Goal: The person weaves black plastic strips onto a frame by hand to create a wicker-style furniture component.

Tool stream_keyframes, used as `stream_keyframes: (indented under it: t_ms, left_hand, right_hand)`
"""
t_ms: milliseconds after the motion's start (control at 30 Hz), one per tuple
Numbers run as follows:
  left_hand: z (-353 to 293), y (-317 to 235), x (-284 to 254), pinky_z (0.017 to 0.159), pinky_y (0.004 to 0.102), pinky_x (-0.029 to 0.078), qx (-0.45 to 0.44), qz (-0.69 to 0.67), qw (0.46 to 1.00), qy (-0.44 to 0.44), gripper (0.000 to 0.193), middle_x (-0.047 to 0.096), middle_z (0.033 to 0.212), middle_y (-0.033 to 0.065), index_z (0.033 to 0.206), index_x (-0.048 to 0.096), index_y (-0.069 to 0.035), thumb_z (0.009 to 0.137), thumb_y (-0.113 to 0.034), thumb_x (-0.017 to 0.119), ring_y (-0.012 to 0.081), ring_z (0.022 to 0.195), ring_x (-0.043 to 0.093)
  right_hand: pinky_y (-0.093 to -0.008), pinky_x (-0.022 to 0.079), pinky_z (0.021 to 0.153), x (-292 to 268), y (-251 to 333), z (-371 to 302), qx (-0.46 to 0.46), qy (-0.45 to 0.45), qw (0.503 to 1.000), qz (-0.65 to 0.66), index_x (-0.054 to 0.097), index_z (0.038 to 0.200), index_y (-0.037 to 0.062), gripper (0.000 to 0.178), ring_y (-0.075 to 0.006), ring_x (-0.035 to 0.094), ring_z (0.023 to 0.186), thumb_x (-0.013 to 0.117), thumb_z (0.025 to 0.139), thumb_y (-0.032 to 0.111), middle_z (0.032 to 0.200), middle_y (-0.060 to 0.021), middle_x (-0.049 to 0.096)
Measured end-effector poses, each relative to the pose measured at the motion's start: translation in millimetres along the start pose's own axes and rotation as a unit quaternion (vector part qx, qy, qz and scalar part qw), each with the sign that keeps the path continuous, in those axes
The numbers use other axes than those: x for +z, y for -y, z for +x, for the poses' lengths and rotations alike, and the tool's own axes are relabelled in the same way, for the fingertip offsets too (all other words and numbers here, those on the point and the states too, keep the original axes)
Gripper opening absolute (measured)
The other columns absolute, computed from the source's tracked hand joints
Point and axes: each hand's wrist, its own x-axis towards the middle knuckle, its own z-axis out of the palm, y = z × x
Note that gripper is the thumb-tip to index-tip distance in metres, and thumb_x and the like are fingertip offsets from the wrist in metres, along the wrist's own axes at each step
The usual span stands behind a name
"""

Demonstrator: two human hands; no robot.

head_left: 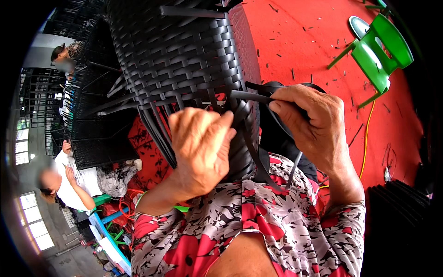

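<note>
A black woven piece [180,55] of flat strips stands before me, its weave dense above and loose strips hanging at its lower edge. My right hand [318,124] pinches a flat black strip [251,96] between thumb and fingertips; the strip runs left into the weave. My left hand [199,147] is closed beside the lower edge, fingers curled toward the loose strips [154,124]. Whatever lies inside those fingers is hidden. Between my hands, a strip-wrapped part [241,159] reaches down toward my floral shirt.
A green plastic chair [378,55] stands at the far right on the red floor [304,41], which is littered with strip scraps. A yellow cable [368,134] crosses it. Another person in white [76,175] is at left, near a blue-edged table [108,242]. Dark strips [401,207] lie at lower right.
</note>
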Motion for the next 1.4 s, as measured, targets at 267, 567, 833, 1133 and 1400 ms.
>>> stream_keyframes:
  t_ms: [267, 567, 833, 1133, 1400]
  left_hand:
    - [-2, -18, 6, 0.068, 0.0375, 0.038, -0.043, -0.05, 0.998, 0.006, 0.021, 0.056, 0.074, 0.0087, 0.097, 0.066, 0.003, 0.076, -0.001, 0.07, 0.0263, 0.067, 0.052]
    - [-3, -17, 10, 0.068, 0.0367, 0.04, -0.035, -0.067, 0.997, -0.011, 0.023, 0.056, 0.076, 0.0091, 0.1, 0.067, 0.003, 0.077, 0.0, 0.069, 0.026, 0.068, 0.052]
    - [16, -3, 9, 0.087, 0.0416, 0.042, -0.036, 0.056, 0.997, -0.033, 0.033, 0.052, 0.124, 0.0178, 0.107, 0.068, -0.005, 0.075, -0.006, 0.072, 0.0326, 0.107, 0.052]
    - [20, 0, -2, 0.104, 0.0452, 0.035, -0.037, -0.074, 0.995, -0.054, 0.016, 0.048, 0.128, 0.0229, 0.083, 0.058, 0.001, 0.074, 0.007, 0.069, 0.0376, 0.123, 0.046]
    - [-7, -10, -14, 0.097, 0.0474, 0.039, -0.058, -0.157, 0.975, -0.147, 0.014, 0.058, 0.114, 0.018, 0.083, 0.064, -0.003, 0.081, -0.015, 0.071, 0.0384, 0.116, 0.049]
  right_hand:
    - [-0.0282, 0.044, 0.049, -10, 10, 0, 0.026, 0.007, 0.998, -0.065, 0.064, 0.083, -0.0012, 0.009, -0.018, 0.057, 0.05, 0.067, 0.076, -0.005, 0.063, -0.0102, 0.06]
    - [-0.0318, 0.046, 0.052, -9, 17, -1, 0.027, 0.062, 0.992, -0.11, 0.064, 0.082, -0.0014, 0.009, -0.0254, 0.06, 0.054, 0.068, 0.075, -0.005, 0.066, -0.012, 0.061]
    - [-0.0392, 0.049, 0.058, 3, -19, 11, -0.002, 0.057, 0.996, -0.064, 0.064, 0.087, 0.0029, 0.009, -0.0331, 0.063, 0.069, 0.069, 0.081, 0.007, 0.076, -0.0119, 0.063]
    - [-0.0345, 0.048, 0.061, -6, 18, 6, -0.163, -0.038, 0.951, -0.258, 0.069, 0.088, 0.0037, 0.022, -0.0249, 0.06, 0.07, 0.078, 0.067, 0.006, 0.087, -0.0098, 0.066]
    - [-0.0304, 0.05, 0.061, 30, 5, 15, -0.123, 0.1, 0.983, 0.098, 0.067, 0.097, -0.0005, 0.024, -0.023, 0.066, 0.071, 0.076, 0.076, 0.005, 0.093, -0.0131, 0.068]
